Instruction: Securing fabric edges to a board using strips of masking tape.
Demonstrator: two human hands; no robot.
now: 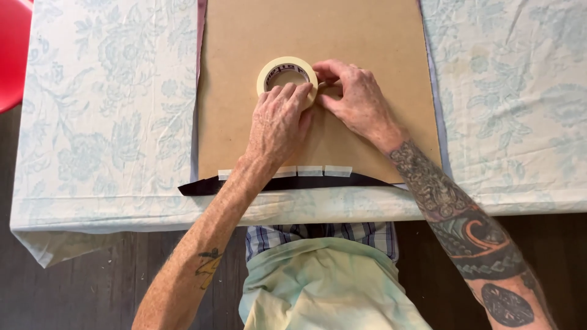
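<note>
Brown board [367,36]: tape roll [286,74] under both hands' fingers [292,96], clamped on it.

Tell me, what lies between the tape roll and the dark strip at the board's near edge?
In the head view, bare brown board, crossed by the left hand, then a row of pale tape pieces just before the dark strip. The tape roll sits above.

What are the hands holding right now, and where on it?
A roll of masking tape: the left hand presses its near rim, the right hand pinches at its right edge.
</note>
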